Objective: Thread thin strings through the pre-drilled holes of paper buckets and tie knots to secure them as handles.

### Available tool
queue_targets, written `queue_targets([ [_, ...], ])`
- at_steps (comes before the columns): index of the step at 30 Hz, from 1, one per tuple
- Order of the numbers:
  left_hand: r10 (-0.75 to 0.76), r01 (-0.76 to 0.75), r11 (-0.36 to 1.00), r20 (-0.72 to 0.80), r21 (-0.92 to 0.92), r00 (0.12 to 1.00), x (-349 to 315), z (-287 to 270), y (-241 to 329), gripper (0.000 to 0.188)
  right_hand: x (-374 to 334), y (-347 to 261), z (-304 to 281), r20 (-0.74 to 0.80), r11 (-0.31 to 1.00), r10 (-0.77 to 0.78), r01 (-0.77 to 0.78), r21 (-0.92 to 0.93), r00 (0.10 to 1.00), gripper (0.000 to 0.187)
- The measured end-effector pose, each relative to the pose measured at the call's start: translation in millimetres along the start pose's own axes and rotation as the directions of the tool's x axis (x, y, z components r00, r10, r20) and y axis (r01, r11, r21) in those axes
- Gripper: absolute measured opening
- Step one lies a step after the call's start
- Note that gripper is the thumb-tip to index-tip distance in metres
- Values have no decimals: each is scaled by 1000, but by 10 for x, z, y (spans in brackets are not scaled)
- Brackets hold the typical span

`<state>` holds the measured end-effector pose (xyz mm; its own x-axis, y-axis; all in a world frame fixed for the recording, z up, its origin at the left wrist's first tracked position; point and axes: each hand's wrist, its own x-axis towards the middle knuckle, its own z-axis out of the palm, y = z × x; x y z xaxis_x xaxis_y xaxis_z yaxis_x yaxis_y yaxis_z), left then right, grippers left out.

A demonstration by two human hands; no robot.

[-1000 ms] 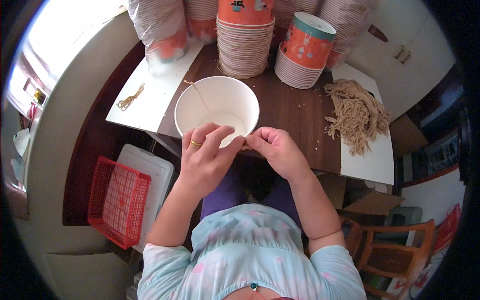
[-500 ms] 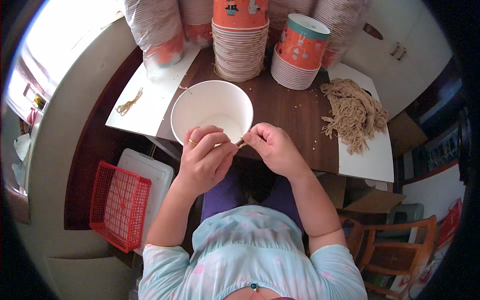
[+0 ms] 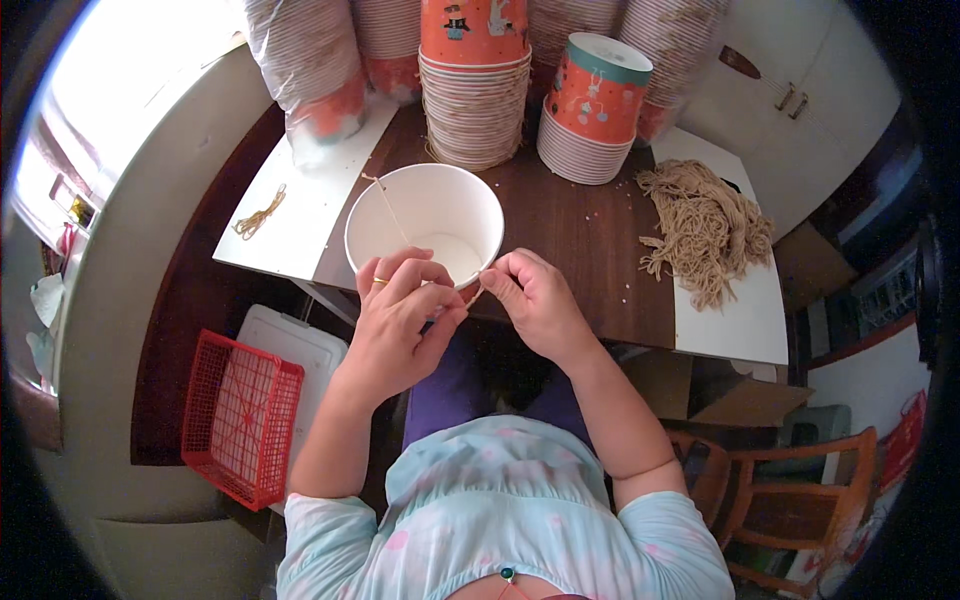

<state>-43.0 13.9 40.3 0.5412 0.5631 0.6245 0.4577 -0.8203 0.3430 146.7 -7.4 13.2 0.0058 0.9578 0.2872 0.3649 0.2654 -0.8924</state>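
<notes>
A paper bucket (image 3: 473, 212), white inside, is tipped toward me at the table's front edge. From its far left rim a thin tan cord (image 3: 390, 208) runs across the opening to my left hand (image 3: 408, 308). That hand, with a ring on one finger, is closed at the near rim, its thumb and fingertips pinching the cord. My right hand (image 3: 535, 303) pinches a short length of cord at the rim's right side, thumb against forefinger. The fingers hide part of the near rim and exactly how the cord passes there.
Behind the bucket stand a tall stack of orange-printed buckets (image 3: 474, 110) and a shorter stack (image 3: 590, 105). Plastic-wrapped stacks (image 3: 305, 70) line the back. A heap of tan cords (image 3: 705, 225) lies at right, a small cord bundle (image 3: 260, 212) at left. A red basket (image 3: 240, 420) sits lower left.
The cord now shows stretched across the bucket's opening, where before only its end at the far rim was visible. My hands have shifted slightly, and a bit more cord shows between them.
</notes>
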Motion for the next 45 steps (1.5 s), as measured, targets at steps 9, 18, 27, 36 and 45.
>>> queue_targets([
  [9,-53,56,993,26,-105,998,-37,-25,-61,14,-175,-173,-29,-36,741,-531,444,-503,846,39],
  [18,-61,84,952,87,-295,994,-11,-114,-55,10,-47,66,74,-65,638,-675,538,-551,735,24],
  [27,-187,64,328,2,-943,982,-22,-69,-204,14,140,240,-41,-124,641,-672,489,-592,730,19],
  [36,-47,-37,633,-86,-774,995,298,26,-198,16,72,141,38,-224,909,25,72,411,974,24],
  [45,-128,113,571,48,-813,991,614,-6,45,15,280,-60,-315,-106,987,155,-150,55,982,17],
])
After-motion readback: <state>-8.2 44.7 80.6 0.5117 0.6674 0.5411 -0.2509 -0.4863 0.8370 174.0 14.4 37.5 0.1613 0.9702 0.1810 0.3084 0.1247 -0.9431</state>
